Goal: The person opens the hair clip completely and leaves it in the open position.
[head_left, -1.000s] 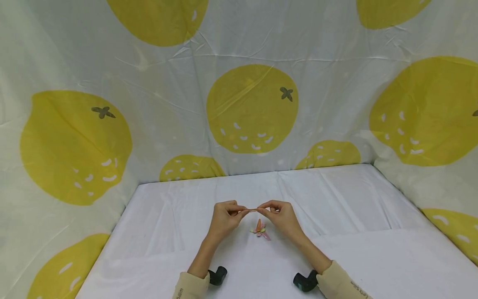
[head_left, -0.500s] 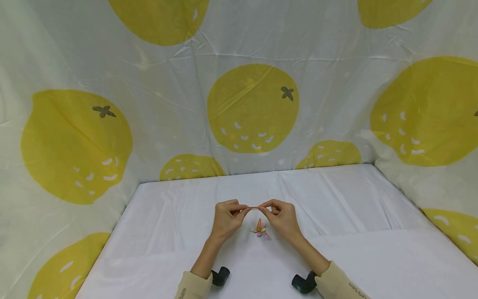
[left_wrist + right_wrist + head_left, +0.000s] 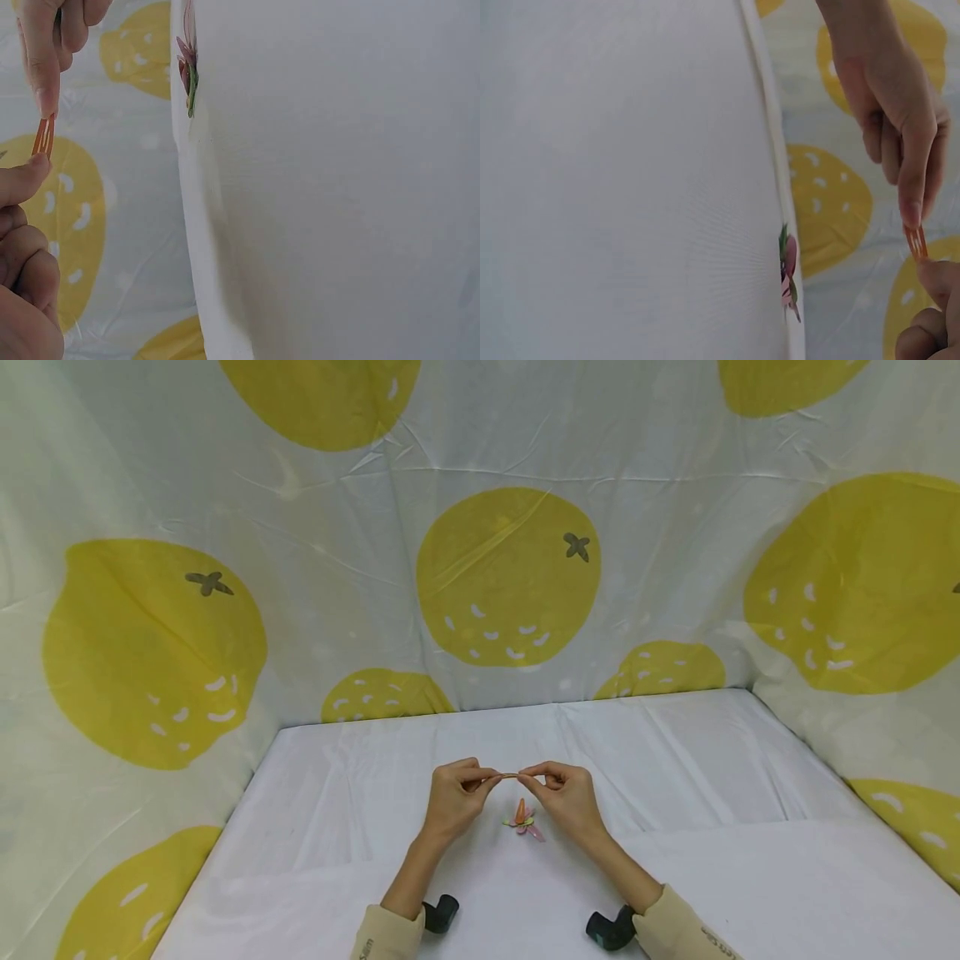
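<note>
We see a table [image 3: 675,877] covered in plain white cloth, creased in places. From nine o'clock round through twelve to three o'clock hangs a pale, wrinkled curtain [image 3: 337,552] printed with large yellow fruit shapes. Soft, even light falls throughout.

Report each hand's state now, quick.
Left hand: closed, pinching one end of the small orange clip.
Right hand: closed, pinching the clip's other end, above the little pile of coloured clips.
</note>
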Available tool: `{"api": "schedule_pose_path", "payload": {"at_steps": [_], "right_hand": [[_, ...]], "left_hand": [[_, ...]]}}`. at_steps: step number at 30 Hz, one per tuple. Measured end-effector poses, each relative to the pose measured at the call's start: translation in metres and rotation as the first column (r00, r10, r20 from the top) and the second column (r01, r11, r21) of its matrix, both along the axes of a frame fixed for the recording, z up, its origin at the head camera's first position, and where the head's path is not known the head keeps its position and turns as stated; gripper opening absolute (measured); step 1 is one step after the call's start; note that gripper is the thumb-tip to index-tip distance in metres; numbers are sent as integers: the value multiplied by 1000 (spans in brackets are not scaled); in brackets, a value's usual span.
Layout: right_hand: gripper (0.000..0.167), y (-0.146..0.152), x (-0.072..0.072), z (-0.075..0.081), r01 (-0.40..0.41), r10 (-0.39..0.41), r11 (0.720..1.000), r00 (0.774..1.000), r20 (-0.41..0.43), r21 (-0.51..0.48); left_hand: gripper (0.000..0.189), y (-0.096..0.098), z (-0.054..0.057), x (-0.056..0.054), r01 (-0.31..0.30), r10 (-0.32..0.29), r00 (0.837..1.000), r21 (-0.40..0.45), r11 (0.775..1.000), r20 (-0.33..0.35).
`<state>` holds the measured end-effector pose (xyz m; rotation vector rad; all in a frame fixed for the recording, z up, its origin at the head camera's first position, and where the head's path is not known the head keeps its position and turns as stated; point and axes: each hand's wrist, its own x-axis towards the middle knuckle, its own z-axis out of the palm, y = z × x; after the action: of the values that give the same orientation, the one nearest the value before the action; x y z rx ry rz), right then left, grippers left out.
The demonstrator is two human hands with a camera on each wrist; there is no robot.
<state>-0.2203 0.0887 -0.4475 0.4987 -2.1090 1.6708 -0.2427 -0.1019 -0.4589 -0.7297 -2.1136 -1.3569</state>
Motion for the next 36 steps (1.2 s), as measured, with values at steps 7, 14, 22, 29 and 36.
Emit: {"api": "schedule_pose_path", "payload": {"at_steps": [7, 14, 22, 29, 36], "right_hand": [[9, 1, 0, 3, -18, 18, 1000, 998, 60, -4], [15, 6, -15, -19, -32, 31, 999, 995, 94, 9], [23, 10, -20, -24, -57, 55, 998, 992, 112, 12], [16, 10, -20, -27, 10, -3, 999, 977, 213, -30], [13, 16, -20, -20, -16, 23, 1000, 945, 326, -25]], "left_hand": [[4, -1, 2, 0, 28, -37, 993, 79, 996, 111], [5, -3, 3, 1, 27, -43, 985, 101, 995, 167], [4, -4, 1, 1, 25, -46, 981, 111, 993, 189], [5, -5, -1, 1, 60, -89, 967, 123, 991, 240], [5, -1, 1, -1, 42, -77, 953, 124, 991, 294]]}}
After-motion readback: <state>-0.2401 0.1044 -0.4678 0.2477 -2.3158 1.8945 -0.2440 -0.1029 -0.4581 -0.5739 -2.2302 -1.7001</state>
